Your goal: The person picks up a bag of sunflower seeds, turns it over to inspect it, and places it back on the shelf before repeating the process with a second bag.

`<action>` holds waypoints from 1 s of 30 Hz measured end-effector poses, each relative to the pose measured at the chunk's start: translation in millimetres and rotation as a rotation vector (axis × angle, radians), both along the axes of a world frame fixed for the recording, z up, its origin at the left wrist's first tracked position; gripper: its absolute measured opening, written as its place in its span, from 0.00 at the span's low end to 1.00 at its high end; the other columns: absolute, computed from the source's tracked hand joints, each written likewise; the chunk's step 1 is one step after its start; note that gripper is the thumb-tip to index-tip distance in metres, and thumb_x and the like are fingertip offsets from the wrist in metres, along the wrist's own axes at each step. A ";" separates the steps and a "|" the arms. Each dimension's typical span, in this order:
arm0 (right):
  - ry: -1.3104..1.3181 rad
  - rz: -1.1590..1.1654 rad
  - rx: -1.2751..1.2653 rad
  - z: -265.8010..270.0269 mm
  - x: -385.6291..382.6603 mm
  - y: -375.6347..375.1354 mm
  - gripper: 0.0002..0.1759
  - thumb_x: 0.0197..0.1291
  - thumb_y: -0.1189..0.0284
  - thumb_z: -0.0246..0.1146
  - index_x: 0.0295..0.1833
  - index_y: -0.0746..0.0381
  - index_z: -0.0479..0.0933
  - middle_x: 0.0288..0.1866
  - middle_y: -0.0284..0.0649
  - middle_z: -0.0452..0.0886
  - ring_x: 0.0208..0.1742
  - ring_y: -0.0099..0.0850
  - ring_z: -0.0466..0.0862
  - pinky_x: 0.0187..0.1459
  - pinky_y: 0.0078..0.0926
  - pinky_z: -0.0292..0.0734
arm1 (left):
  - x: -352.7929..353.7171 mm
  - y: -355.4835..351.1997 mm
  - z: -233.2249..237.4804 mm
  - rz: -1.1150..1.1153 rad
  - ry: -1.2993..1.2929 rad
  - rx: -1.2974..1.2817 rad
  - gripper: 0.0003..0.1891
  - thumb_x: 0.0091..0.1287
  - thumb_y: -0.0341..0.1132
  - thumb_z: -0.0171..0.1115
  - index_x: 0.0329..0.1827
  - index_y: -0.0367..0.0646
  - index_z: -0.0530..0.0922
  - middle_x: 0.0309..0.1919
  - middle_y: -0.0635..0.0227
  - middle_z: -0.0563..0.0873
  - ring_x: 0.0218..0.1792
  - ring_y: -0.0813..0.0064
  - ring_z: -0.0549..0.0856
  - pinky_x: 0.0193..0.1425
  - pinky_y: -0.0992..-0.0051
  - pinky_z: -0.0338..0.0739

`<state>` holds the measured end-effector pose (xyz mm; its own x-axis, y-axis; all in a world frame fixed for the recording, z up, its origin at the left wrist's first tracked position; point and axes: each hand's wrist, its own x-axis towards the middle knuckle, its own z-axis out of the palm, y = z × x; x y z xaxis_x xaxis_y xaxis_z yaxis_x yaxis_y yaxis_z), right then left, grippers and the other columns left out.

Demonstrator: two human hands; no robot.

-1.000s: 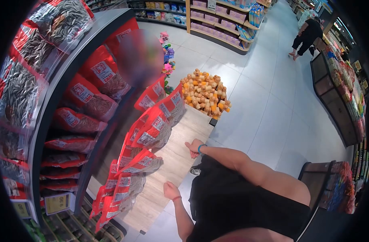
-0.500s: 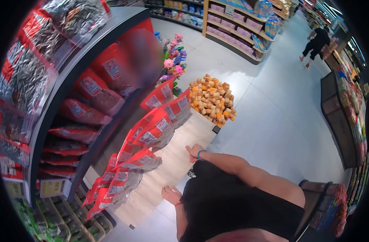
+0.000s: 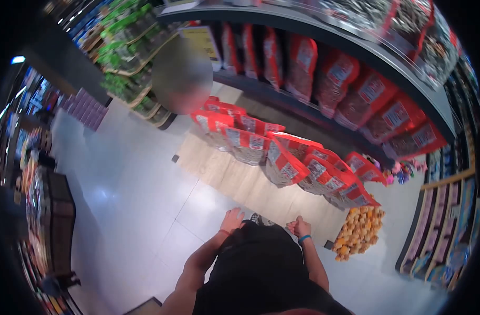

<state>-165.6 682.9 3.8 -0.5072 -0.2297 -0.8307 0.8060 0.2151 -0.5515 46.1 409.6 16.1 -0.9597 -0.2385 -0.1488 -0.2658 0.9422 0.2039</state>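
My left hand (image 3: 232, 219), with a red band at the wrist, hangs at the near edge of a light wood-topped low stand (image 3: 219, 170); its fingers are stretched out and hold nothing. To its right is my right hand (image 3: 300, 227), with a blue wristband. Its fingers are curled in and nothing shows in them. Both hands are in front of my black clothing (image 3: 256, 257). Beyond them, red-topped clear bags (image 3: 284, 163) of small dried goods stand upright in uneven rows on the stand. Neither hand touches a bag.
Behind the stand, a dark shelf (image 3: 324, 34) holds more red bags (image 3: 337, 79) and a price card (image 3: 200, 44). Green packages (image 3: 127, 65) fill racks at upper left. Yellow-brown items (image 3: 360, 231) are heaped by the stand's right end. Another display (image 3: 54, 220) stands at left.
My view has swung to the left, so the stand now runs across in front of me. Both hands stay low before my body. The person in the aisle has left the view.
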 end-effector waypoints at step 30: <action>0.151 0.538 -0.093 10.7 -32.3 -29.9 0.25 0.73 0.52 0.51 0.35 0.64 0.74 0.27 0.46 0.85 0.20 0.30 0.83 0.19 0.24 0.75 | 37.2 41.5 -43.0 0.865 -0.480 0.690 0.54 0.45 0.69 0.70 0.68 0.36 0.68 0.63 0.39 0.72 0.64 0.42 0.72 0.68 0.54 0.69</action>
<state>-197.9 652.9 14.5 -0.4099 -0.5570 -0.7223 0.5073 0.5189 -0.6880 83.3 451.1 -26.9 -0.3337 -0.5049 -0.7961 -0.9420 0.1470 0.3017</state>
